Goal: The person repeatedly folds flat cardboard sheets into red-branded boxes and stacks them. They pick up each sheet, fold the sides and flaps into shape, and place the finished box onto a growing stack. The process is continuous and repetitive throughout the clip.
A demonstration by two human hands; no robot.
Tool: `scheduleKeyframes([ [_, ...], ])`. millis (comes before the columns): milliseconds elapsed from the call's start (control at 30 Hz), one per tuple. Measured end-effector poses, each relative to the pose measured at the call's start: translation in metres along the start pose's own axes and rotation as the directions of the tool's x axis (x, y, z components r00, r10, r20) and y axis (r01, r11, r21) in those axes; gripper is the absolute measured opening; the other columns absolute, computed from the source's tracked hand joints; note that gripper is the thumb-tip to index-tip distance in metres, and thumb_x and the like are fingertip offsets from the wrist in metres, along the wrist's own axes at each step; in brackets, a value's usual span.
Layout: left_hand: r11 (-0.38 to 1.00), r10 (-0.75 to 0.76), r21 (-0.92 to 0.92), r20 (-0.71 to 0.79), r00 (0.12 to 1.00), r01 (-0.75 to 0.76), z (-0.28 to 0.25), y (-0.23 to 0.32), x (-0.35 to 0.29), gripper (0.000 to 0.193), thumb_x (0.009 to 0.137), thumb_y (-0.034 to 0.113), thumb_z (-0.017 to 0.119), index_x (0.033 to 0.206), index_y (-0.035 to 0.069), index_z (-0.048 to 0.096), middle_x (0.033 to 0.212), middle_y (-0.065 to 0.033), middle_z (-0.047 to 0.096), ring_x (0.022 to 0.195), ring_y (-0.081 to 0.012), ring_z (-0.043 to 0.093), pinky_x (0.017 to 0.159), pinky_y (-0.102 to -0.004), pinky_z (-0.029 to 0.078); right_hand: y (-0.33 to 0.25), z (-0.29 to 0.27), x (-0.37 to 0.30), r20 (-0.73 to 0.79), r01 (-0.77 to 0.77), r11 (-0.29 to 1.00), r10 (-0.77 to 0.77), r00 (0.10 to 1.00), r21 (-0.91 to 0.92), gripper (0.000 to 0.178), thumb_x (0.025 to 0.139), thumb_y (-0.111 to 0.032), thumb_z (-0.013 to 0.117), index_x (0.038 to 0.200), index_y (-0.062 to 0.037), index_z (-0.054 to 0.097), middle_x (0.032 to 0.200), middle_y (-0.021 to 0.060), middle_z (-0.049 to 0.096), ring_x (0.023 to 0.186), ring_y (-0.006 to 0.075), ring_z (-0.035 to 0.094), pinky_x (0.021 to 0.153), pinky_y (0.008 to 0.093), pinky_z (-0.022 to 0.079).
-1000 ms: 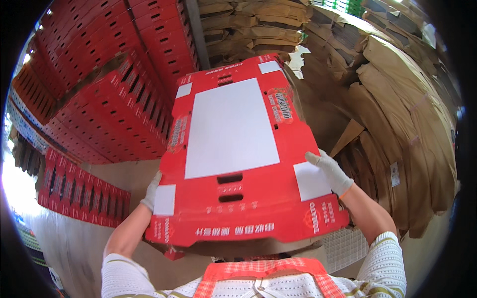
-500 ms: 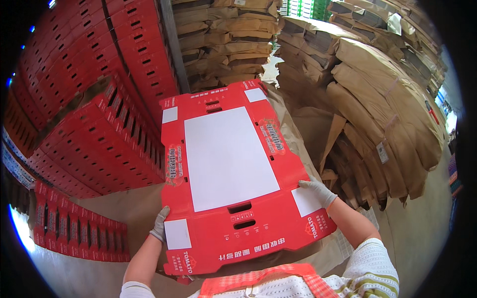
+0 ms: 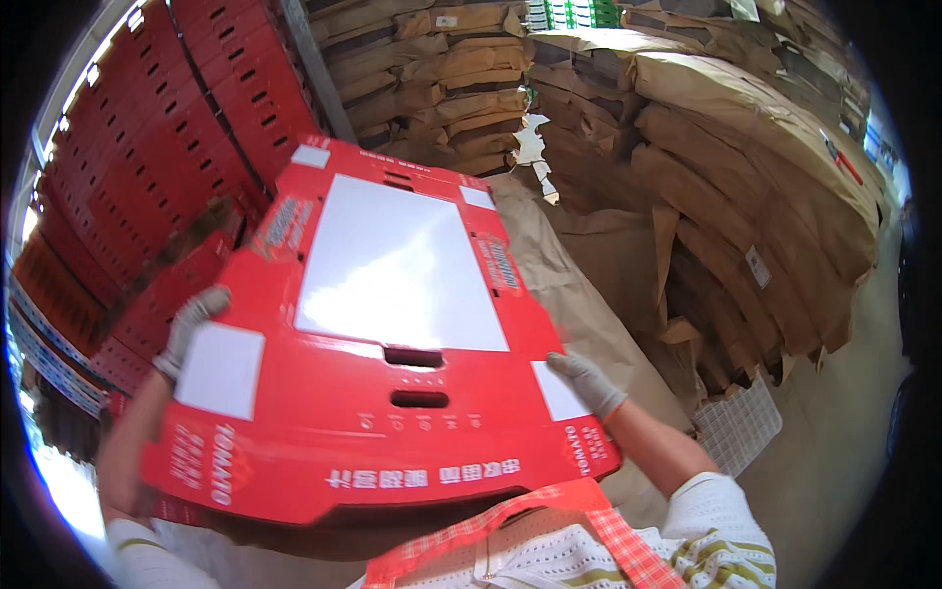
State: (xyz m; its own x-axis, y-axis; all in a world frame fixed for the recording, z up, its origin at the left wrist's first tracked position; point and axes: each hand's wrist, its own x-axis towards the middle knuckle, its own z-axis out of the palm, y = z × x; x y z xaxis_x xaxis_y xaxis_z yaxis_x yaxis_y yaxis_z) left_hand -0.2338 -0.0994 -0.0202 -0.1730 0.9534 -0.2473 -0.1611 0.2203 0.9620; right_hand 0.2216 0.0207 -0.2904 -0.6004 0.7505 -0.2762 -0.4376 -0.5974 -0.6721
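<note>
Between red crate stacks (image 3: 147, 167) and brown bundles (image 3: 746, 167) — flat red carton (image 3: 392, 334) clasped by both gloved hands — left hand (image 3: 188, 329), right hand (image 3: 587, 381)

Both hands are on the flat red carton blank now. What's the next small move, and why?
Probably fold up the near flap: the red carton blank lies flat and unfolded, the left hand and right hand grip its opposite side edges, and its near edge already sags toward the body.

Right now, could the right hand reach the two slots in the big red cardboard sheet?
Probably yes. The right hand grips the red cardboard sheet at its right edge, and the two slots lie close beside it with nothing between. It would have to let go first, though.
</note>
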Motion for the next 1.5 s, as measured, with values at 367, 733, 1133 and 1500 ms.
scheduleKeyframes([
  [367, 0.862, -0.096, 0.446, 0.613, 0.784, -0.243, 0.192, 0.124, 0.015, 0.062, 0.093, 0.040, 0.060, 0.141, 0.006, 0.041, 0.137, -0.0135, 0.050, 0.118, -0.0246, 0.055, 0.102, -0.0421, 0.044, 0.102, 0.101, 0.077, 0.087, 0.435, 0.584, -0.527, 0.845, -0.685, 0.058, 0.102, -0.044, 0.043, 0.142, -0.0014, 0.043, 0.135, 0.0112, 0.055, 0.121, 0.0227, 0.051, 0.106, 0.0339, 0.036],
  [733, -0.127, 0.090, 0.839, 0.542, 0.836, -0.530, 0.198, -0.212, 0.087, 0.087, 0.089, 0.069, 0.042, 0.152, 0.010, 0.028, 0.159, -0.0164, 0.020, 0.148, -0.0340, 0.016, 0.119, -0.0501, 0.005, 0.147, -0.045, -0.066, -0.372, -0.069, 0.488, -0.557, 0.742, -0.870, 0.053, 0.101, -0.040, 0.048, 0.137, -0.0012, 0.049, 0.128, 0.0110, 0.059, 0.117, 0.0215, 0.053, 0.105, 0.0329, 0.037],
  [1133, 0.199, 0.423, 0.678, 0.592, 0.686, -0.708, 0.167, -0.283, 0.105, 0.054, 0.091, 0.038, 0.058, 0.134, 0.006, 0.055, 0.147, -0.0198, 0.043, 0.139, -0.0358, 0.036, 0.118, -0.0499, 0.016, 0.124, 0.029, -0.198, 0.139, -0.201, 0.323, 0.778, 0.612, -0.925, 0.047, 0.100, -0.037, 0.053, 0.131, -0.0011, 0.056, 0.121, 0.0108, 0.064, 0.114, 0.0203, 0.056, 0.104, 0.0318, 0.038],
  [1500, 0.925, -0.247, 0.191, -0.359, 0.900, 0.330, 0.039, -0.290, 0.153, 0.056, 0.103, 0.046, 0.037, 0.139, 0.005, 0.049, 0.132, -0.0146, 0.059, 0.122, -0.0279, 0.055, 0.104, -0.0353, 0.042, -0.085, -0.203, -0.036, -0.762, 0.040, 0.998, -0.059, 0.644, -0.043, 0.041, 0.099, -0.037, 0.049, 0.120, -0.0048, 0.063, 0.113, 0.0121, 0.068, 0.106, 0.0256, 0.061, 0.089, 0.0374, 0.051],
])
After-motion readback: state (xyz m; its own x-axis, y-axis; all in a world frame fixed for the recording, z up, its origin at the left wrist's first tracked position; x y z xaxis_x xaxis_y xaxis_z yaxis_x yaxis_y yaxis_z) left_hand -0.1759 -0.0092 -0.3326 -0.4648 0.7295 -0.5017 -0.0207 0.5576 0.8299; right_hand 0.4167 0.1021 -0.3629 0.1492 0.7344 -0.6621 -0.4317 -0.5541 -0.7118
